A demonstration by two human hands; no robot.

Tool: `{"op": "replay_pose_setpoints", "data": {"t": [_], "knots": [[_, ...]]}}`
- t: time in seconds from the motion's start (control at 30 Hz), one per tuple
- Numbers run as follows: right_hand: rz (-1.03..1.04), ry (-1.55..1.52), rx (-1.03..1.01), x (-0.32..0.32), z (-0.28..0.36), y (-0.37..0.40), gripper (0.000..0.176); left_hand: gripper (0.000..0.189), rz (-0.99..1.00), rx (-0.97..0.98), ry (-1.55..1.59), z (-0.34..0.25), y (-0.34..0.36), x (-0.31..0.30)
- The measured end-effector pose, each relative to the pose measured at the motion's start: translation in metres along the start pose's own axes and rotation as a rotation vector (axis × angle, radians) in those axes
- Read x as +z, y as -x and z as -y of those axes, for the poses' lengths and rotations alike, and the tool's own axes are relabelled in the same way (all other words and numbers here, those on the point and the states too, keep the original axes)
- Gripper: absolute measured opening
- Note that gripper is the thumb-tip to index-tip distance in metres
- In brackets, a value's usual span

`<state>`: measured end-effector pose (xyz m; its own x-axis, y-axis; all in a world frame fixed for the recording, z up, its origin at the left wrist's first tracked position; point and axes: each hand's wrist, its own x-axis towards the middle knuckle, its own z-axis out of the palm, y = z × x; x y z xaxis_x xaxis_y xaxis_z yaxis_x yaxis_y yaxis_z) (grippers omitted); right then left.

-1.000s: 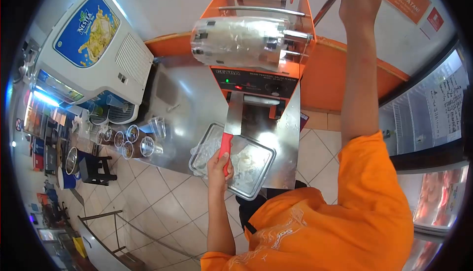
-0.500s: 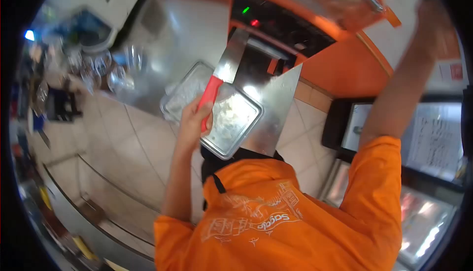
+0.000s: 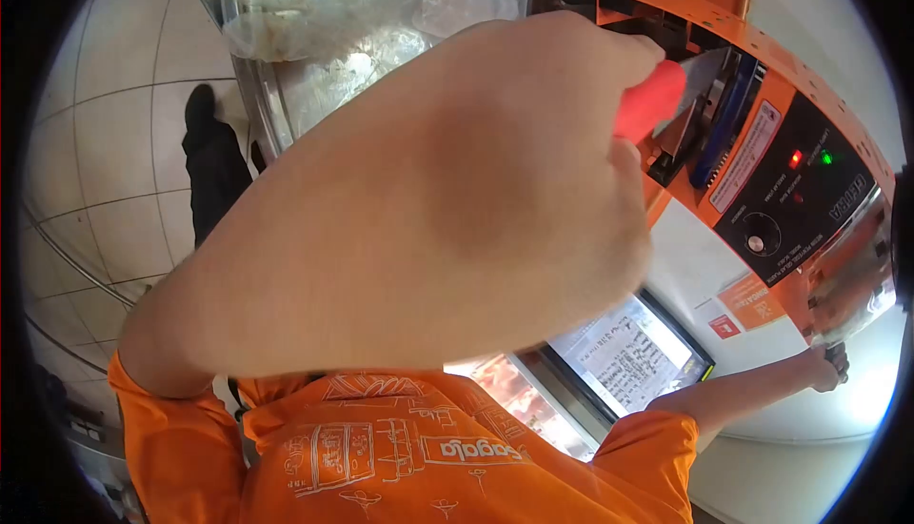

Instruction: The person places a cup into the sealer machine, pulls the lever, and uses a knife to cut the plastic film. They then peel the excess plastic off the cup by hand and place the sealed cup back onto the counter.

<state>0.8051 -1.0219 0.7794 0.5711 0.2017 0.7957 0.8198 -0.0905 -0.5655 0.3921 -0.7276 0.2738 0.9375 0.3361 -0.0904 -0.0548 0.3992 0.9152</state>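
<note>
My left hand (image 3: 571, 143) is closed around the red handle (image 3: 652, 105) of a flat-bladed metal spatula. Part of its blade (image 3: 703, 86) shows inside the opening of an orange cup-sealing machine (image 3: 762, 191), beside a dark blue part (image 3: 728, 119). My left forearm crosses the middle of the view and covers much of what lies beneath. Far to the right, my right hand (image 3: 826, 368) is closed on a dark handle (image 3: 838, 357) near the machine's end, close to a roll of clear film (image 3: 847, 286).
Clear plastic bags (image 3: 362, 10) lie in a metal tray (image 3: 271, 110) at the top. Red and green lights glow on the machine's black panel. A screen (image 3: 628, 353) with writing stands below. Someone's dark-clad leg (image 3: 214, 167) is on the tiled floor at left.
My view has swung toward the machine. My left hand has brought the spatula from above the metal tray to the machine's opening. My right arm remains stretched out toward the right.
</note>
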Motion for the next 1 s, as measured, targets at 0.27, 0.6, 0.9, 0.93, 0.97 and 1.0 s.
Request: {"op": "replay_pose_setpoints", "data": {"t": [0.27,0.6,0.9,0.93,0.97,1.0], "knots": [[-0.093,0.641,-0.265,-0.003,0.002,0.014,0.024,0.051,0.038,0.070,-0.076,0.010,0.009,0.001],[-0.192,0.212,-0.122,0.011,0.002,0.014,0.025,0.052,0.019,0.134,-0.155,-0.003,0.003,0.024],[-0.085,-0.004,0.024,0.007,0.003,0.008,0.033,0.052,0.000,0.099,-0.163,-0.002,-0.004,0.031],[-0.022,-0.074,0.026,0.013,0.002,0.017,0.030,0.052,-0.005,0.087,-0.154,-0.001,-0.004,0.030],[-0.028,-0.078,0.025,0.011,-0.001,0.013,0.030,0.052,-0.006,0.074,-0.136,0.000,-0.005,0.029],[0.032,-0.125,0.026,0.003,-0.003,0.007,0.030,0.052,-0.010,0.055,-0.108,0.001,-0.006,0.029]]}}
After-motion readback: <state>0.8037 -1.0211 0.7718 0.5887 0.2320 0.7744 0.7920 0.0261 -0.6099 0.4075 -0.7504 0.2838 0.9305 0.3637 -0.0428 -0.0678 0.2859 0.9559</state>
